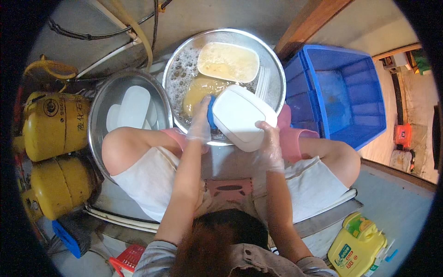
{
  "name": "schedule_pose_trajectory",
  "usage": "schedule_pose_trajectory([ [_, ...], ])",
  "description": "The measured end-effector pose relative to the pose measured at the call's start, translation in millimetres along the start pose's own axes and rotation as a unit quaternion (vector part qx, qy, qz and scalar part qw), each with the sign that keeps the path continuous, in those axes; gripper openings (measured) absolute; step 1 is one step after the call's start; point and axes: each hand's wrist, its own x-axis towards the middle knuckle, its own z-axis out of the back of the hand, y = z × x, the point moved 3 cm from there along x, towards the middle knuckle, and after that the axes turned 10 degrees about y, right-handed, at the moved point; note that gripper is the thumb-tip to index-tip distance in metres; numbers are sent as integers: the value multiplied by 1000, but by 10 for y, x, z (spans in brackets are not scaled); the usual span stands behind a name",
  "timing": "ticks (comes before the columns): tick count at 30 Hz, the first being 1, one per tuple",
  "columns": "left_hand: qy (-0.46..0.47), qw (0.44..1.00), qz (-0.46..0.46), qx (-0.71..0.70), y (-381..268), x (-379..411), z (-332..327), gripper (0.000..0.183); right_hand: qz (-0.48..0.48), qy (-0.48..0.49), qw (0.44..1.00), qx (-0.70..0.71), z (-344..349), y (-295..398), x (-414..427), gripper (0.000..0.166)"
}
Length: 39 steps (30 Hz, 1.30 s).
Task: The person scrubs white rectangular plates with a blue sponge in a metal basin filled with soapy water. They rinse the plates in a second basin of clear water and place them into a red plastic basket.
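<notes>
My left hand (200,121), in a clear plastic glove, presses a blue scrubbing cloth or sponge (210,112) against the side of a white plastic tub (242,112). The tub is tilted, its broad flat face towards me. Gripping its right edge, thumb on top, is my gloved right hand (271,143). Both hands are over the near part of a round metal basin (225,30) of foamy water. In the basin lie a white rounded tray (230,60) holding cloudy yellowish water and several stacked white dishes (263,81) on edge. My left hand partly hides a yellowish submerged shape (197,91).
To the left, another metal basin (91,138) holds several white dishes (134,107). Yellow gas cylinders (57,121) stand beyond it. A blue plastic crate (379,93) and a wooden post (308,26) are at right. Behind me are a yellow jug (354,249) and a red basket (129,258).
</notes>
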Motion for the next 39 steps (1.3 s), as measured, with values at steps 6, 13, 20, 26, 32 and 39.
schedule_pose_trajectory([
  [6,-55,987,10,152,-174,36,-63,46,-9,-48,997,60,329,-645,131,54],
  [13,78,760,-83,640,-186,-806,-1115,46,-103,-65,962,243,339,-1117,159,59],
  [20,49,698,-121,704,307,-769,-912,61,-7,-31,998,-50,347,-1077,14,57],
  [26,-48,699,-109,705,197,-61,-683,59,-35,-71,981,177,211,-1006,-1,50],
  [32,-68,711,-66,697,52,373,-409,65,-4,-74,989,127,208,-924,36,51],
  [39,-112,793,-19,599,-152,422,-41,61,45,-10,999,2,-132,-263,66,34],
])
